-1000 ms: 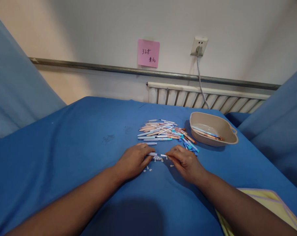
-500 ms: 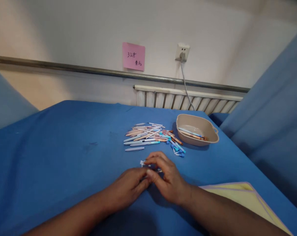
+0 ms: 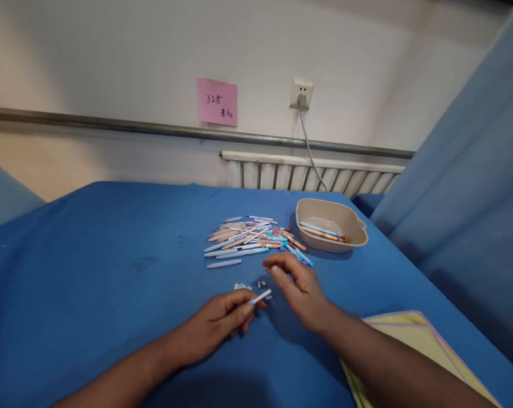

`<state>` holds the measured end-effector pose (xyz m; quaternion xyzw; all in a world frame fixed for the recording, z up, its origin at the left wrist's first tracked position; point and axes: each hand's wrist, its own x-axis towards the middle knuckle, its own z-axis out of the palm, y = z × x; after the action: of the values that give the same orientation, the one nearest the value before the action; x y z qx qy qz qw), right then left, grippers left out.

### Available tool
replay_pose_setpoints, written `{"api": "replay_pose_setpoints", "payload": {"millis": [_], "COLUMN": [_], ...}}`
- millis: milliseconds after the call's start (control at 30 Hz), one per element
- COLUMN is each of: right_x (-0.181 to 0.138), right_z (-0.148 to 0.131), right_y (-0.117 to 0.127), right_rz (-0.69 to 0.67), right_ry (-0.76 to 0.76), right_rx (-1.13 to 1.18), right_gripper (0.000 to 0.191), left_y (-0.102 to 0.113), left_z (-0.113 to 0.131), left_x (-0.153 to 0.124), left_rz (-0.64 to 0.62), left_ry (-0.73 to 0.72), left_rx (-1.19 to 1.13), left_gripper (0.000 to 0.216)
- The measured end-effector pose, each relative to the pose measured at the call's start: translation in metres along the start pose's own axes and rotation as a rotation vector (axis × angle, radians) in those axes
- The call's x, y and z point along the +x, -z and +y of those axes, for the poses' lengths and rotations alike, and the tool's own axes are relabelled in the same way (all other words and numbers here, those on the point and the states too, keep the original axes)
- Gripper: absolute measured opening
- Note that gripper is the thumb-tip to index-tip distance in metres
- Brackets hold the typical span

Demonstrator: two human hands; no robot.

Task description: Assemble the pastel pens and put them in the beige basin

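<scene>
My left hand (image 3: 226,314) is closed on a slim white pen piece (image 3: 261,296), gripped between thumb and fingers. Its white end points up and to the right; the rest is hidden in the hand. To the right and a little higher is my right hand (image 3: 301,292), apart from the left one. Its fingers are curved with the thumb near the index finger, and I see nothing held. Small white pieces (image 3: 242,287) lie on the blue cloth just beyond my left hand. Past them spreads a pile of pens (image 3: 243,241), with one pale lilac pen (image 3: 223,264) at its near edge.
A beige basin (image 3: 360,241) with a few pens or brushes inside stands right of the pile. A folded yellow cloth (image 3: 396,323) lies under my right forearm. Behind the blue-covered table (image 3: 90,255) are a radiator (image 3: 277,170), a rail and a wall socket (image 3: 301,93).
My hands were together over the small pieces; now they are apart. The right hand has moved up and away, and the white pen piece shows in my left hand. The view has shifted slightly.
</scene>
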<state>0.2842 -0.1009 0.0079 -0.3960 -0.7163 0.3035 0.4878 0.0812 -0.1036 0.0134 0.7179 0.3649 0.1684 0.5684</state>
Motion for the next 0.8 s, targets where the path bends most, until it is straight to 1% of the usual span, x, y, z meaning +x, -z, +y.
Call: {"api": "replay_pose_setpoints", "payload": {"millis": [67,100,200,300,433,567,633,800], "right_x": [0.007,0.01,0.015,0.015,0.014,0.015,0.015,0.015], "right_z": [0.015,0.023,0.04,0.049,0.053,0.059,0.062,0.066], "right_y": [0.017,0.026,0.052,0.065,0.068,0.068,0.069,0.068], "right_rz": [0.053,0.049,0.003,-0.085,-0.186,-0.225,-0.227,-0.254], "right_ry": [-0.061,-0.074,-0.107,-0.145,-0.192,-0.251,-0.267,-0.31], "right_rx": [-0.118,-0.189,-0.417,-0.645,-0.846,-0.975,-1.001,-0.965], "right_gripper": [0.019,0.018,0.018,0.017,0.016,0.014,0.013,0.01], "left_y": [0.004,0.006,0.009,0.01,0.01,0.012,0.013,0.013], "left_z": [-0.005,-0.007,-0.014,-0.017,-0.016,-0.015,-0.015,-0.015], "left_x": [0.002,0.002,0.004,0.005,0.006,0.006,0.006,0.006], "left_rz": [0.03,0.052,0.112,0.122,0.14,0.193,0.207,0.216], "left_ry": [0.034,0.042,0.046,0.068,0.101,0.126,0.126,0.122], "left_rx": [-0.087,-0.129,-0.223,-0.251,-0.262,-0.281,-0.295,-0.3], "left_gripper": [0.037,0.037,0.038,0.04,0.042,0.043,0.043,0.046]}}
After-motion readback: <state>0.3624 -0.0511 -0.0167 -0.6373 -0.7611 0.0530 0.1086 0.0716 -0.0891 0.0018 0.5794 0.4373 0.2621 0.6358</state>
